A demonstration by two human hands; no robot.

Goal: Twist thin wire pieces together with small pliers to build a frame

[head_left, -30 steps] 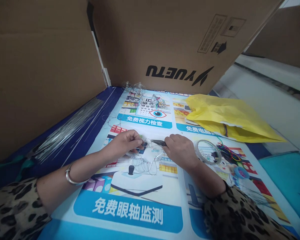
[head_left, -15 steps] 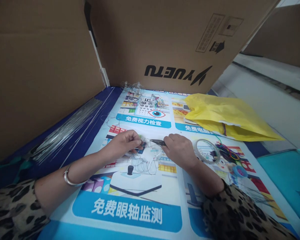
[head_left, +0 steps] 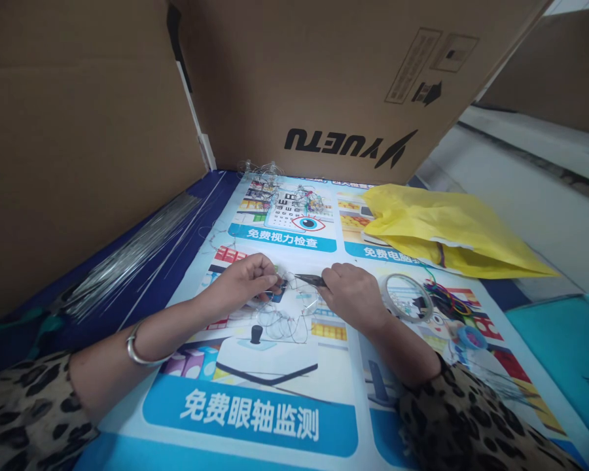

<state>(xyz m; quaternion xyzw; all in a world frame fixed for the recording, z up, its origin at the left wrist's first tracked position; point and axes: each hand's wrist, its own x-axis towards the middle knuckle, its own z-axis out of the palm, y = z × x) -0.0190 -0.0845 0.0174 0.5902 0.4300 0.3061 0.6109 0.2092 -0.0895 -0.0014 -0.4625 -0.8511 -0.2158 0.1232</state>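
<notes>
My left hand (head_left: 248, 282) pinches part of a bent, thin wire piece (head_left: 294, 324), whose loops spread over the printed sheet below. My right hand (head_left: 353, 294) is wrapped around a pair of dark pliers (head_left: 310, 280). The pliers' narrow jaws point left toward my left fingertips and sit at the upper loops of the wire. Whether the jaws grip the wire is too fine to tell. The pliers' handles are hidden inside my right fist.
A bundle of straight wires (head_left: 132, 258) lies at left, near green-handled pliers (head_left: 39, 324). Tangled wire pieces (head_left: 304, 198) lie at the back before a cardboard wall (head_left: 294, 78). To the right are a clear tape roll (head_left: 408, 297), coloured cords (head_left: 449, 297) and a yellow bag (head_left: 451, 229).
Almost nothing differs. Both hands keep their hold on the wire and pliers, with only a very slight shift of the view.
</notes>
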